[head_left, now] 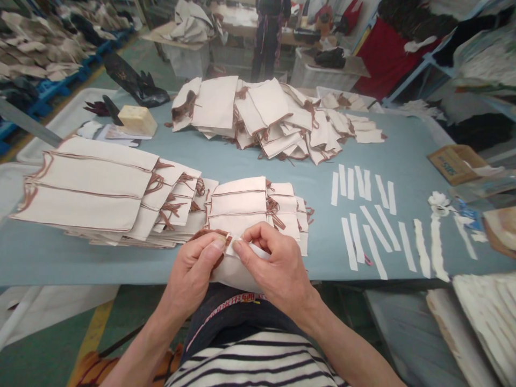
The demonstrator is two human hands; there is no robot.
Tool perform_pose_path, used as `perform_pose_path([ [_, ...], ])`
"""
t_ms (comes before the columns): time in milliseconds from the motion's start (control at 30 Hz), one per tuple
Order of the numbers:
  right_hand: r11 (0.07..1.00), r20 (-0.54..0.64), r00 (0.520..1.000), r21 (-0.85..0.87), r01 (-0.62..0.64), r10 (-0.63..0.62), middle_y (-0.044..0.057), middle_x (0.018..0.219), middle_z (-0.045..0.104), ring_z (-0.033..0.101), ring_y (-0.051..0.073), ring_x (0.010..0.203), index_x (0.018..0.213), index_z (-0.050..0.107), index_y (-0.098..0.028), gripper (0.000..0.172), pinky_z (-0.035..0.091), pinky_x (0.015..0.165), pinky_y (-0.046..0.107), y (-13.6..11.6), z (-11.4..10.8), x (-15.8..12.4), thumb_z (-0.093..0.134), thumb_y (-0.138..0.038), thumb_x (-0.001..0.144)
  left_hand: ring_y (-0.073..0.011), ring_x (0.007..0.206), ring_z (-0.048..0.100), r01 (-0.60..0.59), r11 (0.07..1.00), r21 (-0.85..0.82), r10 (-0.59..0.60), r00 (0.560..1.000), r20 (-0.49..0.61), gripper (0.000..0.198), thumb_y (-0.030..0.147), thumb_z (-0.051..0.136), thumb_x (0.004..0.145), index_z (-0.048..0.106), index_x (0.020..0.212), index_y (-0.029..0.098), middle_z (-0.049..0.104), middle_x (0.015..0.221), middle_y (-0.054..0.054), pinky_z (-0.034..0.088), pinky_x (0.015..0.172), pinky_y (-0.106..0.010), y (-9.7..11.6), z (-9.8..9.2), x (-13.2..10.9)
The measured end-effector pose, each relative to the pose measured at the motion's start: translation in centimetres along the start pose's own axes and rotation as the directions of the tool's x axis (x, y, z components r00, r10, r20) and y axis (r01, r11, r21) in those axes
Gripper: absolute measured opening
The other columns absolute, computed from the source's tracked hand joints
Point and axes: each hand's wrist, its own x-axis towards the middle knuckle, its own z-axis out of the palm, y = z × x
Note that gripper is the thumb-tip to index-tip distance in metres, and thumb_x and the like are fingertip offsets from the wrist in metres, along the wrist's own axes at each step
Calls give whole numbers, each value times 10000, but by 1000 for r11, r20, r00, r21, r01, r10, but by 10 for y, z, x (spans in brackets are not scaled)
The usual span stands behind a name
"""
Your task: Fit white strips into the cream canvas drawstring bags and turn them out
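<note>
Close to the table's front edge, my left hand (192,271) is closed on a cream fabric piece (236,274) at its brown edging. My right hand (278,266) pinches a white strip (258,250) between thumb and fingers. The two hands nearly meet, with the strip's end against the fabric's edge; the exact contact is hidden by the fingertips. Just beyond them lies a short stack of cream fabric pieces (238,201) with brown trim and loose brown ties. A larger stack of similar pieces (88,183) sits to the left.
Several white strips (371,244) lie spread on the blue-green table (318,215) at right, near a small pink item (367,259). A heap of cream pieces (262,107) covers the far side. A yellowish block (137,121) stands back left, a cardboard box (455,164) right. A person (271,32) stands beyond.
</note>
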Motion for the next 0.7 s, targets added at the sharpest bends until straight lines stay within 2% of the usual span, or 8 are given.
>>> perform_pose_path([
  [167,995,14,997,64,-71,70,-48,597,580,503,132,537,807,631,-237,244,326,556,270,4,5,2,663,-465,887,-134,572,327,-12,1000,4,12,1000,-14,431,473,518,1053,587,730,198,426,652,36,295,502,-252,-2,-1,1],
  [333,995,-13,998,67,-67,68,-40,628,615,522,135,560,833,621,-232,245,342,571,269,7,9,1,658,-465,896,-146,664,555,-31,999,-10,32,998,47,221,369,688,920,683,824,170,655,757,-3,440,597,-227,11,-1,5],
  [467,989,24,994,107,-106,104,-67,596,553,470,119,546,886,605,-226,244,330,554,249,13,13,5,692,-454,888,-116,538,502,-74,994,86,77,997,-31,179,310,649,866,676,757,170,619,623,28,374,501,-204,21,4,8],
  [533,975,111,986,165,-146,128,-74,593,523,449,111,549,888,599,-217,277,316,537,236,18,11,9,707,-472,890,-107,513,464,-107,982,157,118,991,-65,190,292,618,864,665,718,179,579,592,44,338,482,-206,23,6,8],
  [600,955,250,961,235,-181,121,-61,630,535,452,105,570,849,585,-205,352,311,528,228,24,7,17,724,-527,880,-109,524,458,-132,967,216,152,985,-78,195,269,593,859,652,691,187,560,595,48,331,491,-216,23,6,8],
  [633,940,337,936,275,-203,103,-55,651,538,450,103,580,832,576,-200,405,307,524,226,26,5,21,734,-572,866,-112,533,461,-141,962,234,163,983,-79,197,259,583,854,641,678,191,554,598,48,332,500,-221,23,6,8],
  [700,898,517,855,356,-259,41,-55,675,514,425,102,594,822,560,-197,518,297,524,225,31,1,29,747,-680,825,-120,547,466,-146,959,244,167,984,-66,198,246,563,842,612,656,199,536,594,50,333,517,-234,22,4,8],
])
